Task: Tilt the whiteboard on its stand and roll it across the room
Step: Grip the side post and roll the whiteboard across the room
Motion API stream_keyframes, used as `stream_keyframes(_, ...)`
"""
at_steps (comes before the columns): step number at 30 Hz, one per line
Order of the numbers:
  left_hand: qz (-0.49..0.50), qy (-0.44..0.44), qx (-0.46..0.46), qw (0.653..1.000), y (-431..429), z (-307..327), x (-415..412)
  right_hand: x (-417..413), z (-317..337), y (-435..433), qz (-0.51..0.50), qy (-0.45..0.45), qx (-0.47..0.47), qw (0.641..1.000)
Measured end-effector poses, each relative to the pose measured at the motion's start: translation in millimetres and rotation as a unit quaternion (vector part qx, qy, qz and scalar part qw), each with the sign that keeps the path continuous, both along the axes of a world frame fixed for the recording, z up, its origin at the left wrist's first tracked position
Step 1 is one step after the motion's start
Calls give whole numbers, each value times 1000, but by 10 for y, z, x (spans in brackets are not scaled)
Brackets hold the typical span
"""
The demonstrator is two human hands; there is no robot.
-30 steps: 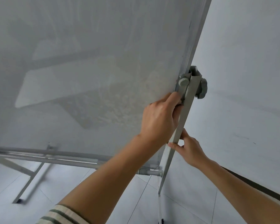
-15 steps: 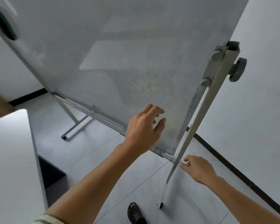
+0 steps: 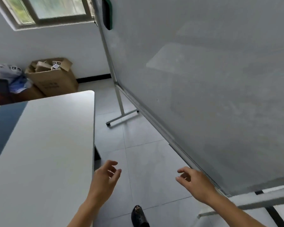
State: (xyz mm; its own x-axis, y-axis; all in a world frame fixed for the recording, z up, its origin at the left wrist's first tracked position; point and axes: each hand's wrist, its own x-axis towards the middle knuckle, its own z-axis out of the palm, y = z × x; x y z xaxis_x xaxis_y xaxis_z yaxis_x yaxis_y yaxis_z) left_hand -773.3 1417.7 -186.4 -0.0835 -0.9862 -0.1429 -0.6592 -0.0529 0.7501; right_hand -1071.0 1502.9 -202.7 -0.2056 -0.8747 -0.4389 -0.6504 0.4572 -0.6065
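The whiteboard (image 3: 203,95) fills the right side of the view, tilted on its metal stand. Its far stand leg (image 3: 120,102) ends in a wheeled foot (image 3: 121,117) on the floor. A dark green eraser (image 3: 107,13) sticks to the board near its top edge. My left hand (image 3: 105,179) hovers over the floor beside the table, fingers apart, holding nothing. My right hand (image 3: 195,182) is open just in front of the board's lower aluminium edge (image 3: 162,130), close to it; contact is unclear.
A white table (image 3: 43,153) stands at the left, close to the board. Cardboard boxes (image 3: 52,77) and bags sit against the far wall under a window (image 3: 51,9). Tiled floor (image 3: 146,161) lies between table and board. My dark shoe (image 3: 138,216) shows below.
Both hands have let go of the board's right side and stand post and dropped low. The view has swung left, now showing the table, boxes and window.
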Motion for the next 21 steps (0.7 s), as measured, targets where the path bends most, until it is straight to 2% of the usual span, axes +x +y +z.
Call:
stream_keyframes(8,50,13,-18,998,-1303,240,619,732,325,-1627,40,-20,-42,998)
stream_keyframes(15,42,21,-45,998,-2440,432,630,1012,458,-2611,54,-28,-73,995)
stream_keyframes(21,43,59,-66,995,-3939,538,426,927,483,-3859,39,-24,-122,992)
